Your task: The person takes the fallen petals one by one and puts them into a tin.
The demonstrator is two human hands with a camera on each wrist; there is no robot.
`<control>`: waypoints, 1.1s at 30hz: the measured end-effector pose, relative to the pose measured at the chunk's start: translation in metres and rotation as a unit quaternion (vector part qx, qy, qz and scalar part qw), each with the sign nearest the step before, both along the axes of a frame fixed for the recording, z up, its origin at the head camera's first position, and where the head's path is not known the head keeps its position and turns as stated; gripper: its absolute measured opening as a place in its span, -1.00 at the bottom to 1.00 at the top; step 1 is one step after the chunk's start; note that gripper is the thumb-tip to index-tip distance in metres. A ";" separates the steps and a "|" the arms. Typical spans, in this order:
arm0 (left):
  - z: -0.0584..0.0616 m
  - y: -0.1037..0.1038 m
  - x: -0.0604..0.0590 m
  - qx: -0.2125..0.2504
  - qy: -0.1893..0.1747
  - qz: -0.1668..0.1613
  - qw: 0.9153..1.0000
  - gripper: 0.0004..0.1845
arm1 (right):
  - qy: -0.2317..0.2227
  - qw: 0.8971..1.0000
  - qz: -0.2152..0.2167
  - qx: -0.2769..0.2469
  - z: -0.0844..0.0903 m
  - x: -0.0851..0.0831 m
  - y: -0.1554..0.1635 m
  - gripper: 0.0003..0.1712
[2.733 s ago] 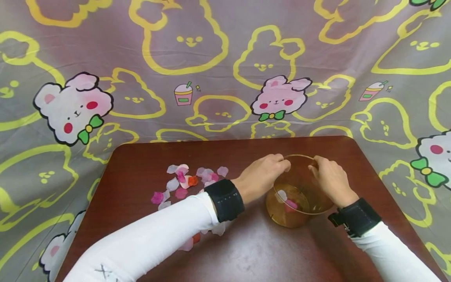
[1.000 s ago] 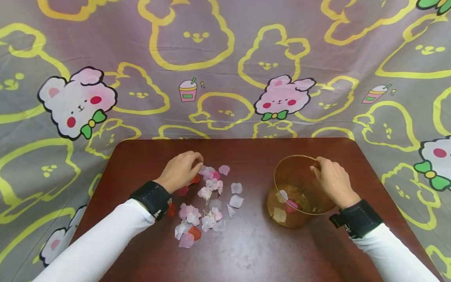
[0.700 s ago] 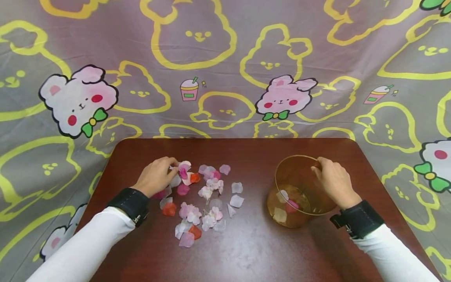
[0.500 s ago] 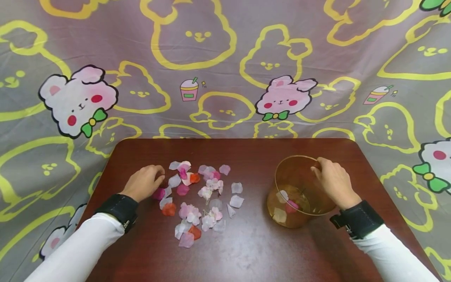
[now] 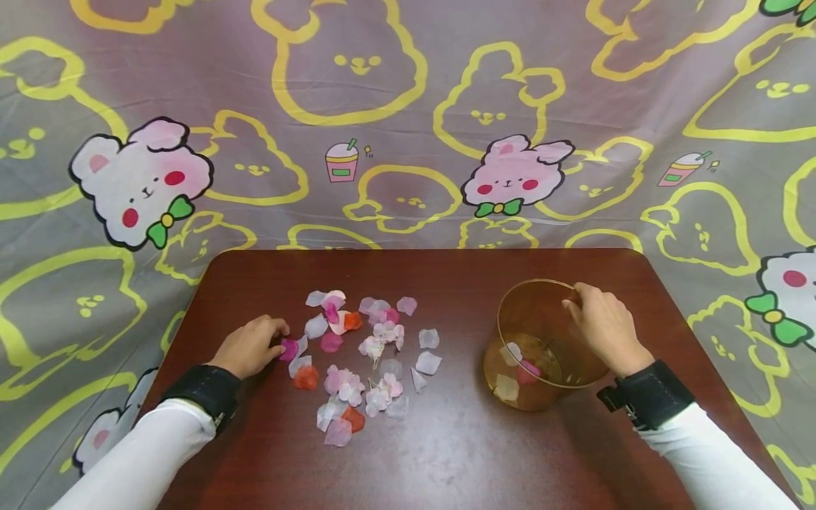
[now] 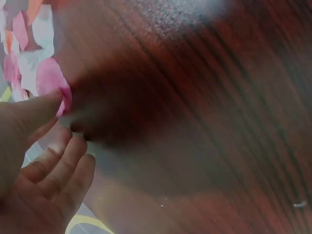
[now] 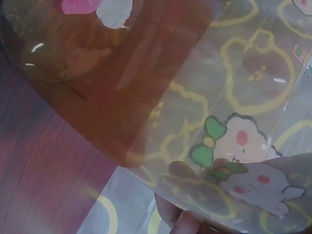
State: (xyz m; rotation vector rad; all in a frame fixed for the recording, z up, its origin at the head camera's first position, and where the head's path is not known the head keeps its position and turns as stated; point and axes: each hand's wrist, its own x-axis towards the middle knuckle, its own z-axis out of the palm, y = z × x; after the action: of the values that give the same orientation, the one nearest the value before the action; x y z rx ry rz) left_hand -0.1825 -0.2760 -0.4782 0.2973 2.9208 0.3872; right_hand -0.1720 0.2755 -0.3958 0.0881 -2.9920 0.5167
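Observation:
A tilted amber see-through cup (image 5: 492, 374) stands at the right of the table. My right hand (image 5: 602, 326) grips its far rim. A few pink and white petals in the cup (image 5: 525, 371) lie on its bottom, seen up close as petals (image 7: 114, 12) through the cup's wall (image 7: 146, 97) in the right wrist view, with my fingers (image 7: 180, 219) behind the wall. Loose pink, white and red petals (image 5: 357, 354) are scattered left of centre. My left hand (image 5: 251, 345) rests at their left edge, its thumb (image 6: 34, 109) touching a magenta petal (image 5: 290, 349) (image 6: 51, 80), the other fingers loosely curled.
The dark red-brown table (image 5: 459, 453) has rounded far corners. A grey cloth with yellow outlines and pink rabbits (image 5: 408, 106) hangs behind and drapes round the sides. Bare wood lies between the petals and the cup.
My left hand left the cup's rim, went to the petal pile and slid left and nearer to the magenta petal. The right hand and the cup stayed still.

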 end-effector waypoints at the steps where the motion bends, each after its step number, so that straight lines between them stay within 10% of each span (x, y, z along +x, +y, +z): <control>1: -0.001 0.000 0.000 -0.001 0.005 -0.001 1.000 -0.80 | -0.001 1.000 0.000 -0.001 0.000 0.000 0.000 -0.84; 20: -0.006 -0.005 0.002 0.008 0.048 -0.017 0.999 -0.84 | -0.004 1.000 0.004 -0.005 0.001 0.000 -0.002 -0.85; 33: 0.032 0.001 -0.009 0.005 0.090 -0.029 0.996 -0.91 | -0.002 1.000 0.002 -0.005 0.002 0.000 -0.001 -0.85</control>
State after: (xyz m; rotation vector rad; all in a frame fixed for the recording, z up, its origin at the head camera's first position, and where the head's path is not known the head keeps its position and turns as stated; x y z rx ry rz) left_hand -0.1917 -0.2754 -0.4462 0.4382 3.0771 0.3847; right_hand -0.1720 0.2745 -0.3939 0.0937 -2.9928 0.5314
